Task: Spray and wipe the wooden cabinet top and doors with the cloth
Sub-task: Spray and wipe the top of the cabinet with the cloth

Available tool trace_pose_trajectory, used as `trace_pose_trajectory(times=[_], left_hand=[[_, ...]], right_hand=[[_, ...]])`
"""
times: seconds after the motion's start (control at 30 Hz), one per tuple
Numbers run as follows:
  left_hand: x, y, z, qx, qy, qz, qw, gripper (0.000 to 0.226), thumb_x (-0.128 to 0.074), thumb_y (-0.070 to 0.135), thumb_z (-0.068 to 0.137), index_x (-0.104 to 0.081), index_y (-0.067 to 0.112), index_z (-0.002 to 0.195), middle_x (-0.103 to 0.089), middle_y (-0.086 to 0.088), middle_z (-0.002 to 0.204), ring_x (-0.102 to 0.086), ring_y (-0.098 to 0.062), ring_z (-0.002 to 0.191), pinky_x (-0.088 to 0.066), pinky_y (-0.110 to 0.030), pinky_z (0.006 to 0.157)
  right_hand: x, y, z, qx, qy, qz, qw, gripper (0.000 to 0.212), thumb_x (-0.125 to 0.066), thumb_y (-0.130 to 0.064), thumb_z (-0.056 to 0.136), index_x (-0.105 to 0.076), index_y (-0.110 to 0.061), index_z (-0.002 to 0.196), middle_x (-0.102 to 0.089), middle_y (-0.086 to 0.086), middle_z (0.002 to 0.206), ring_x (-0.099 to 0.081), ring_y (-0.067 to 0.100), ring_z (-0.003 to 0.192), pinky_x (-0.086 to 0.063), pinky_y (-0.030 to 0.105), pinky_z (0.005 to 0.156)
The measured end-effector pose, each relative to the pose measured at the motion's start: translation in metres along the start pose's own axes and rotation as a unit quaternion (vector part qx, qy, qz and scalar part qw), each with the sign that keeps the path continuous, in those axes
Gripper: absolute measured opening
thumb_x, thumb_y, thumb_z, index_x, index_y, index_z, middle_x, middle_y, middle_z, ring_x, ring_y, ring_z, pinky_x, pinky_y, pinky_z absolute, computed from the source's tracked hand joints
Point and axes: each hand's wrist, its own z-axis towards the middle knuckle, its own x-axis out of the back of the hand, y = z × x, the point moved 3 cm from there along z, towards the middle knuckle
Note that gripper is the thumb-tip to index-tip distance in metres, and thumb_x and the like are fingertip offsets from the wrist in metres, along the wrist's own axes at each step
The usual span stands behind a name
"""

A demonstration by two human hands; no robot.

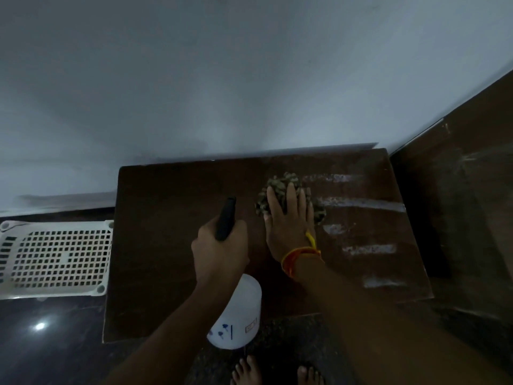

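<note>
Nearest, the left hand grips the spray bottle; beyond, the right hand presses flat on the cloth, wet streaks lying to its right across the cabinet top.

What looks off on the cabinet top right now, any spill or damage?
No damage shows. The only oddity is pale streaks in rows on the cabinet top, right of the cloth under the right hand; they look like unwiped spray or dust. The left hand holds the spray bottle.
</note>
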Motion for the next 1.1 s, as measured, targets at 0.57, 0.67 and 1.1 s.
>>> trace_pose_trajectory(times=[0.57,0.67,1.1], left_hand=[[0.006,0.015,0.010,-0.008,-0.023,-0.010,1.000,0.007,-0.057,0.019,0.094,-0.060,0.017,0.089,-0.065,-0.009,0.082,-0.061,-0.016,0.061,-0.048,-0.026,0.052],[0.006,0.019,0.010,-0.006,-0.027,-0.018,0.999,0.008,-0.057,0.020,0.095,-0.061,0.018,0.088,-0.066,-0.010,0.084,-0.062,-0.017,0.062,-0.049,-0.029,0.054],[-0.012,0.015,-0.001,-0.025,-0.010,-0.003,1.000,0.009,-0.057,0.017,0.094,-0.060,0.013,0.087,-0.063,-0.011,0.076,-0.058,-0.017,0.056,-0.049,-0.020,0.044]], right_hand=[[0.006,-0.009,0.052,0.008,0.013,-0.002,1.000,0.057,-0.033,-0.042,0.097,-0.010,-0.035,0.149,0.000,0.009,0.159,0.003,0.033,0.145,0.000,0.049,0.117],[0.004,-0.011,0.024,0.013,0.000,-0.005,1.000,0.057,-0.032,-0.041,0.098,-0.009,-0.035,0.149,0.001,0.009,0.159,0.003,0.034,0.145,0.000,0.049,0.116],[0.011,0.003,0.073,0.049,0.024,0.009,0.998,0.055,-0.035,-0.040,0.097,-0.015,-0.037,0.148,-0.003,0.007,0.159,0.000,0.032,0.145,-0.003,0.050,0.117]])
